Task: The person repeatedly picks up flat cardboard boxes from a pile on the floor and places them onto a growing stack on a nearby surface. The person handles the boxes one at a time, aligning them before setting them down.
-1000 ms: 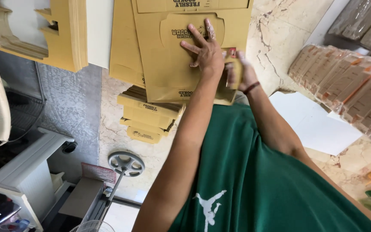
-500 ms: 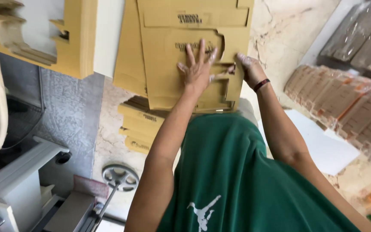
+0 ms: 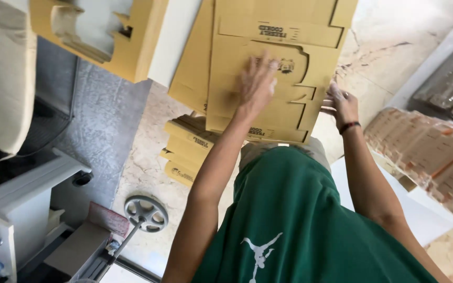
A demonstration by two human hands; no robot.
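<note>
Two hands work one flat box blank (image 3: 268, 84), die-cut brown card lying over the person's knees, above the marble floor (image 3: 394, 42). Left hand (image 3: 258, 81) is pressed on its middle, fingers spread and blurred, gripping nothing. Right hand (image 3: 342, 105) sits at the blank's right edge, fingers loosely parted — whether it pinches the card I cannot tell. Just below lies a stack (image 3: 190, 152) of more blanks; folded cartons (image 3: 436, 157) are piled at right. Pressed off the scored lines, a flap could crease crooked or tear — or the unpinned blank could slide off.
</note>
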